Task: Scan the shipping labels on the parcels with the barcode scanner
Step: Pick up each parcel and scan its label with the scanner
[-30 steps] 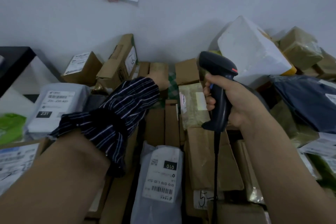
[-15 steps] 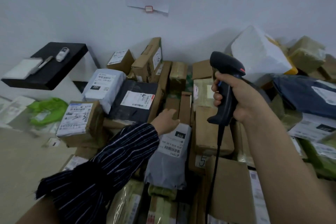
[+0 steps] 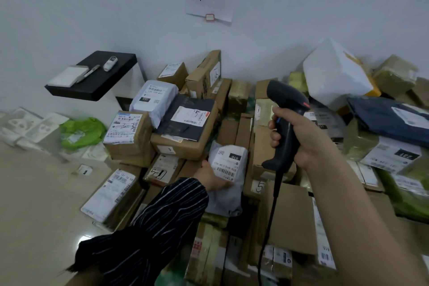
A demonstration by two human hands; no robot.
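My right hand (image 3: 304, 137) grips the handle of a black barcode scanner (image 3: 284, 102), held upright above the pile with its head pointing left and its cable hanging down. My left hand (image 3: 212, 177), in a striped sleeve, holds the left edge of a grey poly mailer (image 3: 226, 195). The mailer's white shipping label (image 3: 228, 162) marked 010 faces up, below and left of the scanner. Cardboard boxes and bags with labels are piled all around, such as a taped box (image 3: 130, 132) and a black mailer (image 3: 188, 118).
A black shelf (image 3: 97, 86) at the left wall carries a white pad, a pen and a small device. A green bag (image 3: 81, 132) lies on the floor beside the pile. A white foam box (image 3: 334, 72) and a dark blue mailer (image 3: 390, 118) sit at right. Beige floor (image 3: 34, 204) lies at left.
My left hand drew back from the far boxes to the grey mailer and took hold of its edge. The view pulled back and turned left. The scanner stayed in my right hand.
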